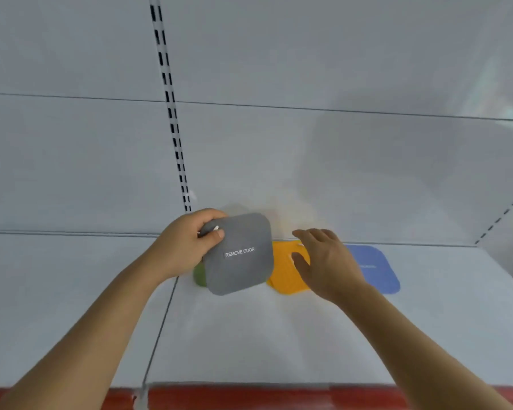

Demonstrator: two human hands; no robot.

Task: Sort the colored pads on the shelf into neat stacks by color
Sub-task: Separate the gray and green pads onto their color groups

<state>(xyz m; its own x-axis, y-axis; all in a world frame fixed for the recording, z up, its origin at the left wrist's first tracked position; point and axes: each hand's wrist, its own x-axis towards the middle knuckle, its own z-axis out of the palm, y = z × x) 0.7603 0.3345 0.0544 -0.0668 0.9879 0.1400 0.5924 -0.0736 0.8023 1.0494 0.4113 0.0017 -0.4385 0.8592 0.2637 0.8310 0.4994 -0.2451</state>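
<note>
A: What did the left hand (187,247) hold?

B: It gripped a grey pad (240,253) by its upper left corner, raised above the white shelf (249,335). White lettering on it read "REMOVE ODOR". A green pad (199,276) peeked out beneath it.

A: And the right hand (323,261)?

B: It was released, fingers loosely spread over an orange pad (285,270) lying on the shelf. A blue pad (373,269) lay flat just to the right, near the back wall (279,158).

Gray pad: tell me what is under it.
A green pad peeks out beneath the gray pad, which the left hand holds. Most of the green is covered; whether more lies there cannot be seen.
</note>
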